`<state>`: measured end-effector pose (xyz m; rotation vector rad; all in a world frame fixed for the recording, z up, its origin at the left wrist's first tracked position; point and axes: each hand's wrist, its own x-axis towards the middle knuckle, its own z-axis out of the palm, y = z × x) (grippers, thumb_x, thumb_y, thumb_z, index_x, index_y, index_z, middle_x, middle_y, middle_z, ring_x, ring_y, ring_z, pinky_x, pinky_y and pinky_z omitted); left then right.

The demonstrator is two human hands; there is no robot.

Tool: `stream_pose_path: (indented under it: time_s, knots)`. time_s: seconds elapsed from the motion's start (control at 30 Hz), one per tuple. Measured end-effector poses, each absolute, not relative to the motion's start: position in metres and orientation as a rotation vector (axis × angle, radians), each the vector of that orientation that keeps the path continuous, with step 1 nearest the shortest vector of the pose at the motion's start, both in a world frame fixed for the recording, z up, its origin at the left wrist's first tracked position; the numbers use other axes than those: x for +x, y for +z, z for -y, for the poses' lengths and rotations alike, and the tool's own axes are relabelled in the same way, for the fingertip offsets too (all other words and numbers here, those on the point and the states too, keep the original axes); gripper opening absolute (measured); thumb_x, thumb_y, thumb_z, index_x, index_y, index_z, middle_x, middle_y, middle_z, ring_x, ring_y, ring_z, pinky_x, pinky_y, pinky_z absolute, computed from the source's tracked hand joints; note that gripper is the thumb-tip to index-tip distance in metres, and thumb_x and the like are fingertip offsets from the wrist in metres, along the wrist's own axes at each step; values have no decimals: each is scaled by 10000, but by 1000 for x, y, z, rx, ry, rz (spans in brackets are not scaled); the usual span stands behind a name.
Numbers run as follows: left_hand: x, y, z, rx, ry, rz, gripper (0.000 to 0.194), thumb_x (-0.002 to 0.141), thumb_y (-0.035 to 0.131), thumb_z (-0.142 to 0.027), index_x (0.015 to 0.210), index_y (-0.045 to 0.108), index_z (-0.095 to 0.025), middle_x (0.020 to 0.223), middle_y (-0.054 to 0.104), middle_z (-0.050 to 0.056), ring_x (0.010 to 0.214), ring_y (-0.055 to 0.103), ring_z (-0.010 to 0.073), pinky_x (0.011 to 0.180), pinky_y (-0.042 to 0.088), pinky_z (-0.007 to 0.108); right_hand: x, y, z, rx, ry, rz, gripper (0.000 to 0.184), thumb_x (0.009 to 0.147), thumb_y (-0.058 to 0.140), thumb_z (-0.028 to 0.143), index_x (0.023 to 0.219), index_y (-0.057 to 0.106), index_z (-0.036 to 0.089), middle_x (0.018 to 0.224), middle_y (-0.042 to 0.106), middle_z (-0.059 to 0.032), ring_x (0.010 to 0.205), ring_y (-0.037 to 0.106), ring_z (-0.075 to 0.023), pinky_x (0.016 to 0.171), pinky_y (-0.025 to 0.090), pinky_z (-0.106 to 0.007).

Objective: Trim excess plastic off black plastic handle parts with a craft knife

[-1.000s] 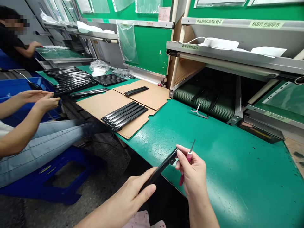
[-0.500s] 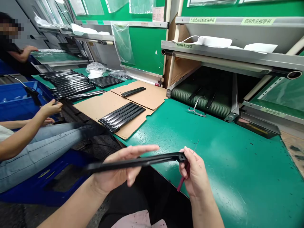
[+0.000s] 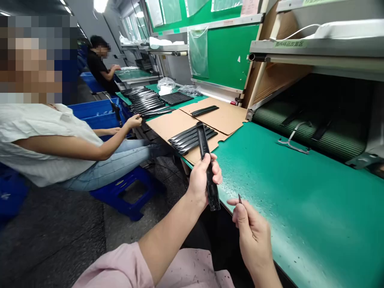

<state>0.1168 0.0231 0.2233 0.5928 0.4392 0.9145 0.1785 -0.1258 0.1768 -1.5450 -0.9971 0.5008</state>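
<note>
Glossy black plastic strip [image 3: 207,164], matt brown cardboard sheet [image 3: 168,124], smooth green tabletop [image 3: 285,192].

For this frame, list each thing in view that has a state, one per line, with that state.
Left hand: closed around a black strip.
Black strip: held off the table, pointing away.
Right hand: pinching a small blade tool.
Blade tool: only its tip shows above the fingers.
Strips on cardboard: lying flat, side by side.
Single strip on far cardboard: lying flat.
Co-worker's hand: on the strip pile.
</note>
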Motion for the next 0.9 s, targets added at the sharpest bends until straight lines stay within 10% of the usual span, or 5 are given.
stream_pose_path:
  time_s: [0.3,0.9]
  knots:
    - [106,211,-28,427,684,-362,288,1035,342,-297,898,543,-142,523,400,-76,333,340,32,356,259,151,172,184,119,-1749,45,1607,382,1038,431,502,890,606,195,734,549,-5,638,499,-173,599,283,-306]
    - [109,212,-27,653,672,-453,191,908,585,-347,905,540,-162,524,476,-74,328,363,46,360,309,166,173,183,117,-1769,-237,1773,546,1031,382,569,624,474,216,586,470,8,535,444,-165,566,209,-334]
